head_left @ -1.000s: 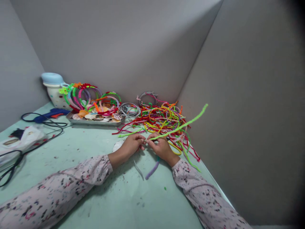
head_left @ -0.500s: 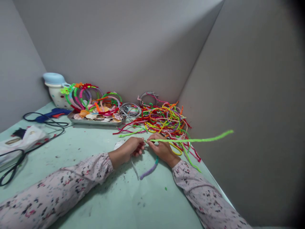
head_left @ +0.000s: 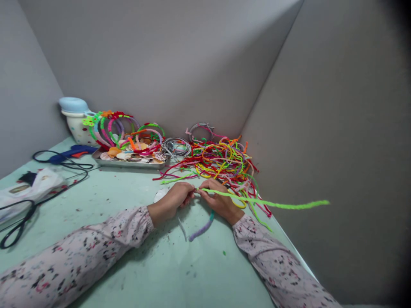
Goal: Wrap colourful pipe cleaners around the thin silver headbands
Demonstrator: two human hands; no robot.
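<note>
My left hand (head_left: 176,199) is closed in a pinch at the middle of the table, around a thin grey headband whose bare end (head_left: 182,229) hangs below it. Fingertip to fingertip with it, my right hand (head_left: 218,199) pinches a bright green pipe cleaner (head_left: 279,205) near its left end. The pipe cleaner's long free part passes over the right hand and sticks out to the right. Under the right hand shows the headband's other end, wrapped in purple and teal fuzz (head_left: 201,230). My fingers hide the spot where pipe cleaner and headband meet.
Behind my hands lies a tangled heap of coloured pipe cleaners (head_left: 224,158), beside coiled grey wire rings (head_left: 176,147). A metal tray (head_left: 131,164) holds shells and fuzzy headbands (head_left: 111,128). Further left are a white jar (head_left: 78,126), a blue tool (head_left: 70,153), black cord (head_left: 86,172) and a plastic bag (head_left: 45,184).
The free end of the green pipe cleaner has swung down, towards me and slightly further right. Both hands stay almost in place.
</note>
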